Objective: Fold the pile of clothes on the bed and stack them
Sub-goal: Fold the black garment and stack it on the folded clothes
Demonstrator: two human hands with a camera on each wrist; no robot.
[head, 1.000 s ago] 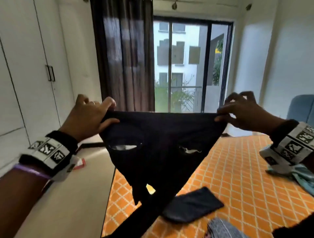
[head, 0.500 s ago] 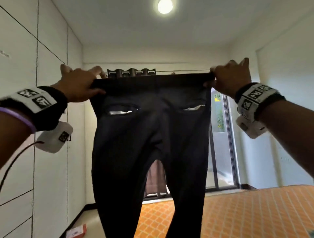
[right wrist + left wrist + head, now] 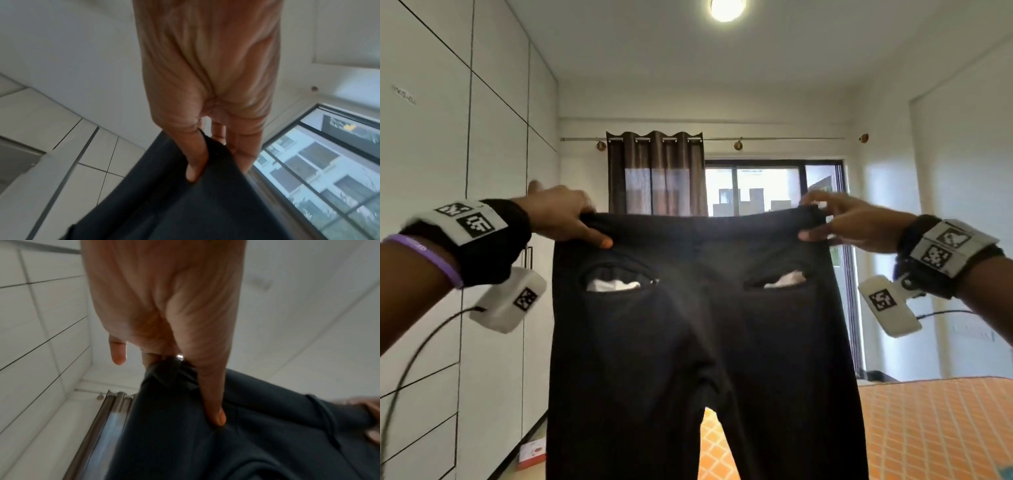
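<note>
I hold a pair of black trousers (image 3: 698,335) up in the air by the waistband, legs hanging down out of the frame. My left hand (image 3: 571,219) pinches the left end of the waistband, thumb in front. My right hand (image 3: 839,222) pinches the right end the same way. Two pocket slits show white lining (image 3: 613,284). In the left wrist view the left hand (image 3: 185,369) grips bunched dark cloth (image 3: 205,443). In the right wrist view the right hand (image 3: 209,155) pinches the dark cloth (image 3: 195,207) between thumb and fingers. The clothes pile is out of view.
The bed with its orange patterned cover (image 3: 935,428) lies low on the right. White wardrobe doors (image 3: 465,171) fill the left. A brown curtain (image 3: 657,171) and a sliding glass door (image 3: 774,188) are ahead. A small red and white box (image 3: 532,454) lies on the floor.
Both hands raised the trousers from bed level to head height, so the legs now hang straight. In the last half second the hands came down a little in view.
</note>
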